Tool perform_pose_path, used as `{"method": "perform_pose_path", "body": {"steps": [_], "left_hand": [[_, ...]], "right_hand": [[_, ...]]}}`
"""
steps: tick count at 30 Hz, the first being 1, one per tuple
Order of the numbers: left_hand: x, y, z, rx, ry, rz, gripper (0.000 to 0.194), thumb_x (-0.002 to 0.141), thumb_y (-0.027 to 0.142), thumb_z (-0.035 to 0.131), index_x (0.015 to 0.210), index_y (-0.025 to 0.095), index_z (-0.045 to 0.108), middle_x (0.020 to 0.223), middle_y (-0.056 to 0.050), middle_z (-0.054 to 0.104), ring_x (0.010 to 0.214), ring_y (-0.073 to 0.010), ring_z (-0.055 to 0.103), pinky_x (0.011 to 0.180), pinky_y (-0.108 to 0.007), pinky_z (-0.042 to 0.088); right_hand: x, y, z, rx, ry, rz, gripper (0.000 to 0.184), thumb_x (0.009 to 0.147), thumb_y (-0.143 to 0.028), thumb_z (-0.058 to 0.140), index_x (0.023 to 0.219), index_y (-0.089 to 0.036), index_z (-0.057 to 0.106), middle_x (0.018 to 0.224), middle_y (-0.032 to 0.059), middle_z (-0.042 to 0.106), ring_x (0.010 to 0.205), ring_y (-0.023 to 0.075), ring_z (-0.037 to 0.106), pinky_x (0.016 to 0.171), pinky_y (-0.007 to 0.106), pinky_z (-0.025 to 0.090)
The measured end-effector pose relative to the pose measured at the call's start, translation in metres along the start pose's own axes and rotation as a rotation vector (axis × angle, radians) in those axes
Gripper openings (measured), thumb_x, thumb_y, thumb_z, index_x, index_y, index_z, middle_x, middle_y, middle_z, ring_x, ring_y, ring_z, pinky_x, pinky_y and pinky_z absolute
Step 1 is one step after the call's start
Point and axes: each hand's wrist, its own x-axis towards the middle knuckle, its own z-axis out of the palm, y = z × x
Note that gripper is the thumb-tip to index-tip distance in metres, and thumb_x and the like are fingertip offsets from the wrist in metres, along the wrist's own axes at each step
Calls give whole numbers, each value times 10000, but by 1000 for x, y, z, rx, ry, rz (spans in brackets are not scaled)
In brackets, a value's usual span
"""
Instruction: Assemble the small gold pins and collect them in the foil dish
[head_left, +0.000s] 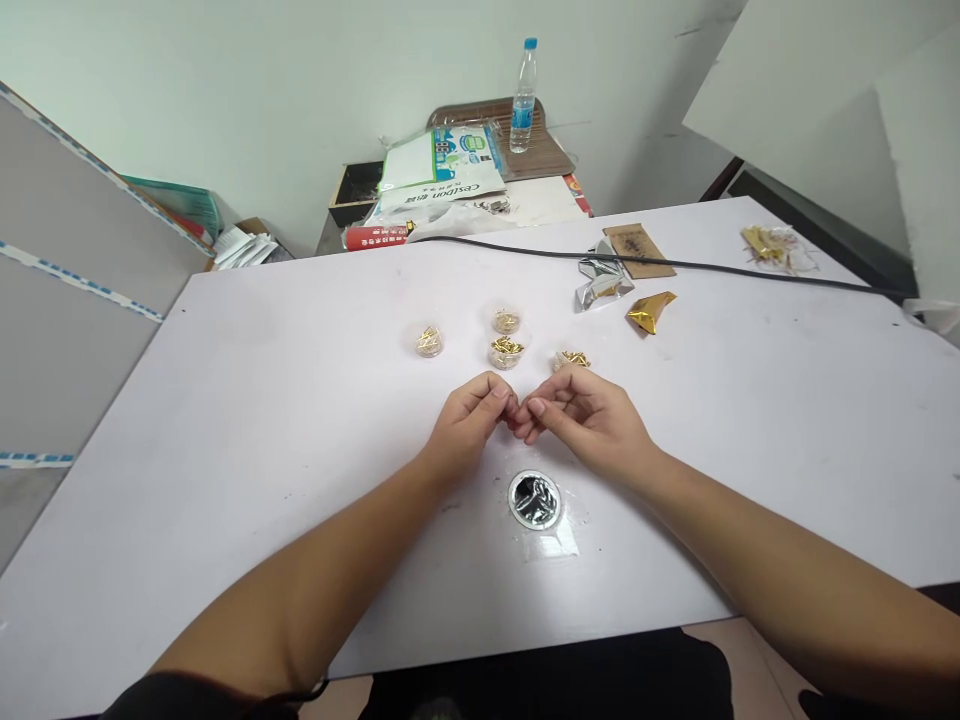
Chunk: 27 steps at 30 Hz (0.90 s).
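Note:
My left hand (480,410) and my right hand (574,412) meet fingertip to fingertip above the white table. Thumb and fingers are pinched together on each hand; whatever they hold is too small or too hidden to name. Just beyond them stand several small clear cups of gold-coloured pieces: a left cup (429,342), a back cup (506,320), a middle cup (505,352) and a right cup (571,361), partly covered by my right hand. Nearer to me, a round black disc with a silver rim (535,499) lies on clear film or tape (553,543).
A black cable (480,245) crosses the far side of the table (315,400). Silver foil packets (602,285), a gold foil packet (651,312), brown cardboard (639,250) and a clear bag (776,246) lie at the back right. A water bottle (523,105) stands behind.

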Motion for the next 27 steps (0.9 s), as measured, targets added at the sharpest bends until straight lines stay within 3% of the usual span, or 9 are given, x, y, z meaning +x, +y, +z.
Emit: {"method": "perform_pose_path", "body": {"steps": [4,9,13,21,27], "left_hand": [[0,-1,-1,46,-25,10,328,962,428,559,779,158,531,735,-15,566,733,-145,564,755,-316,444],[0,-2,-3,91,-5,15,330,964,428,561,775,158,537,753,-12,553,766,-138,545,772,-298,436],[1,-3,-3,73,-28,26,321,974,402,548,770,154,539,748,-15,557,772,-142,560,783,-306,445],[0,0,1,138,-45,6,341,960,426,561,749,158,557,736,-20,596,751,-145,585,789,-303,474],[-1,4,3,183,-73,26,345,955,433,568,748,157,579,735,-27,626,736,-141,599,792,-301,493]], "right_hand": [[3,5,-3,-99,6,-60,151,898,-326,687,918,-176,695,742,40,737,634,150,710,595,314,632],[3,10,-6,-268,58,-153,137,924,-263,639,981,-185,737,823,56,740,697,162,713,657,351,613],[1,10,-4,-187,59,-127,130,935,-278,635,1023,-184,646,811,49,724,714,166,709,663,343,598],[-3,13,1,-208,7,-207,176,999,-369,531,1095,-243,454,704,-28,569,630,135,598,576,289,485],[-4,15,5,-201,40,-210,201,1011,-408,497,1109,-262,400,671,-47,543,567,127,553,561,288,452]]}}
